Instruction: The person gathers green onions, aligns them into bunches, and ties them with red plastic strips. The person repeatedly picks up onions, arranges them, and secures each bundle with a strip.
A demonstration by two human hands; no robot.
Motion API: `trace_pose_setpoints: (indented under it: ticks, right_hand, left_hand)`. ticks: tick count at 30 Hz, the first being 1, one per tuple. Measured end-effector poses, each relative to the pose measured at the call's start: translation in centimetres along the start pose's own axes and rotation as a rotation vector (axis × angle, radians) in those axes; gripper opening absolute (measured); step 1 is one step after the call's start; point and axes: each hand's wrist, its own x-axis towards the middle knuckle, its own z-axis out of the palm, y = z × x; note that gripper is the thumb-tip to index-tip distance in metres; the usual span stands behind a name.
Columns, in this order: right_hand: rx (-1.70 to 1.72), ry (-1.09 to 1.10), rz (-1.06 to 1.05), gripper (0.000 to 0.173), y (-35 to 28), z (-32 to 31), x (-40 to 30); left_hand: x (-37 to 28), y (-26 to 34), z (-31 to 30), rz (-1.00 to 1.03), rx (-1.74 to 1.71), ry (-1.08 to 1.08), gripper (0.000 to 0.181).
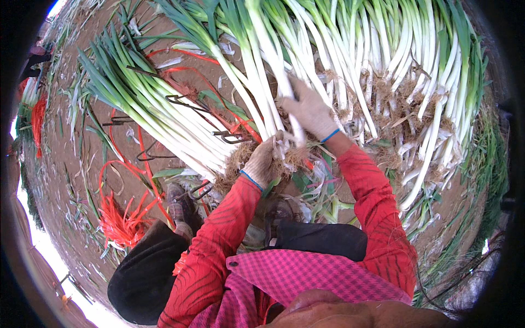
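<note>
My left hand [262, 160], in a knit glove with a blue cuff edge, grips several long white-stemmed green onions [256, 90] just above their roots. My right hand [308, 107], gloved the same way, lies around the stem of another green onion [279, 74], whose root end sits beside my left hand. To the left, a row of green onions [176, 115] rests on a metal wire frame [186, 104], roots towards me. A large heap of green onions [381, 53] spreads from ahead of me to the right, roots nearest me.
Red plastic ties [121, 221] lie bunched by my left foot, and loose strands run under the wire frame. Bent metal hooks [151, 153] stick out near my shoe [180, 205]. Leaf scraps [320, 184] litter the soil. Another bundle with red ties [30, 96] lies far left.
</note>
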Motion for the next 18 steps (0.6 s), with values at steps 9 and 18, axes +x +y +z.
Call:
trace_pose_setpoints:
  ticks: [9,18]
  right_hand:
    - [0.386,-0.237,0.254,0.061,3.6,4.3,-2.0]
    - [1.036,-0.644,0.445,0.063,3.4,4.3,-4.0]
  left_hand:
    - [-3.0,1.5,1.9,0.003,0.443,0.127,0.033]
    - [-5.1,-0.4,1.4,-0.168,0.13,-0.025,0.046]
